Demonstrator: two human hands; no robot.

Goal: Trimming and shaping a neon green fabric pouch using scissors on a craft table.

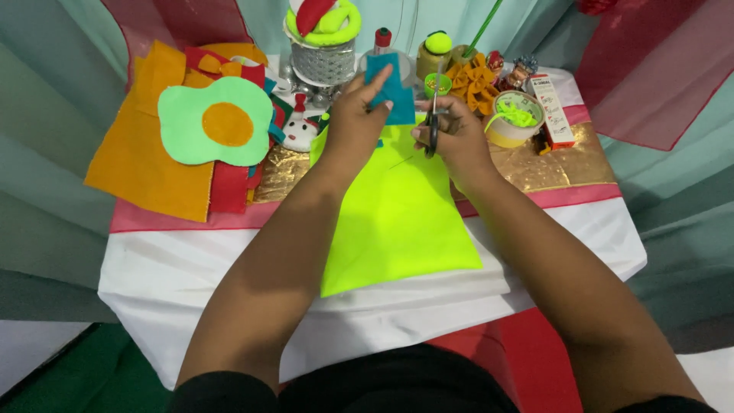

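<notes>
While the left hand [358, 115] pinches a small teal felt piece [391, 92] between thumb and fingers, the right hand [456, 131] is closed through the handles of a pair of dark-handled scissors [433, 122], blades pointing up toward the felt. The teal piece is held raised above the tabletop [191, 260], apparently so the blades can reach its edge freely; it sits just beside the right hand, its lower right edge near or touching the scissors. Whether the blades are open or closed cannot be told.

Directly beneath both hands lies a large neon yellow-green felt sheet [397, 222], flat on the white cloth, extending toward the person. A tiny teal scrap [380, 143] rests on it near the left wrist.

To the left, a stack of orange felt sheets [145, 160] carries a light green flower-shaped felt cutout with an orange centre [214, 122], set well apart from the hands. To the right stand a round tub holding neon green trimmings [514, 118] and an upright white-and-orange glue box [552, 111], both near the right hand, within reach. A small snowman figure [300, 130] sits just beside the left hand.
</notes>
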